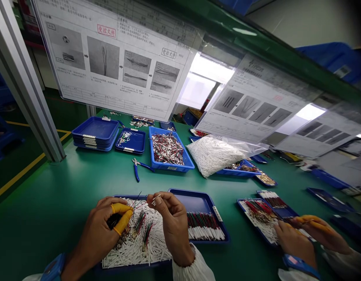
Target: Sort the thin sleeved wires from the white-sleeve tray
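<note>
L hand pinches thin wires btwn yellow-capped thumb & finger; R hand closes fingertips on small white tubes (count unclear), both over blue tray. Best to hold wires steady nr tips, line tubes up straight, no forcing.

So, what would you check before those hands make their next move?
1. Left hand holding thin wires: ok.
2. Right hand pinching small white pieces: ok.
3. Wires seated inside those pieces: cannot tell, too small.
4. White tubes plentiful beneath the hands: ok.
5. Wired pieces lined up in the neighbouring blue tray: ok.
6. Pliers apart from the hands: ok, on the green table.
</note>
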{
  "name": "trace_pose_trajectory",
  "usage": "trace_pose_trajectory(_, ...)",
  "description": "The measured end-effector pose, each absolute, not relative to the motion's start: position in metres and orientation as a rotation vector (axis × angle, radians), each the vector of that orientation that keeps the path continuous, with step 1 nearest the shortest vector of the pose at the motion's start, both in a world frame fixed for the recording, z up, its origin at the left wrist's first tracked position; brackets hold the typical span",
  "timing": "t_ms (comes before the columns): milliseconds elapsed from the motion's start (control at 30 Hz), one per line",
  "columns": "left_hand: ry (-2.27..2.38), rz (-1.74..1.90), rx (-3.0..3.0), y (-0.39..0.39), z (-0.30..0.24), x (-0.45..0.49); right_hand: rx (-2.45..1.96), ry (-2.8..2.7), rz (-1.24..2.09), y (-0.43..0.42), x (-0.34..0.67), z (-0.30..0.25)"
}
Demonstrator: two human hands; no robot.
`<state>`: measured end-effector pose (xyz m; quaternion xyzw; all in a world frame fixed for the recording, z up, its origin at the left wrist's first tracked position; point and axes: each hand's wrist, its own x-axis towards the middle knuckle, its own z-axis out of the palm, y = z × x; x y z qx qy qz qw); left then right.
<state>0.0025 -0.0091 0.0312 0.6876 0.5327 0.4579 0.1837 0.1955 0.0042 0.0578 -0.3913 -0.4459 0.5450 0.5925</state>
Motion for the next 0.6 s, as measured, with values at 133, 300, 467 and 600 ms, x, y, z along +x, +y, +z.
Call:
trace_pose_trajectory(133, 1.503, 1.301, 1.956, -0.0087, 0.0299, 0.002, -0.89, -1.044, 1.297, 0.0057, 0.1946, 0.0552)
trace_pose_trajectory(300, 1.491, 1.338, 1.962, -0.0072, 0.0309, 0.0029, -0.9, -1.041, 1.32, 0.0048, 0.1913, 0.056)
trace_pose_trajectory(467, 1.488, 1.365, 1.984, -0.0073, 0.032, 0.002, -0.937, -1.063, 1.367, 0.0061, 0.1904, 0.0545)
trace_pose_trajectory(600, 1.509, 1.369, 1.985, -0.0064, 0.0313, -0.0001, -0.979, -1.041, 1.342, 0.0114, 0.1946, 0.0508)
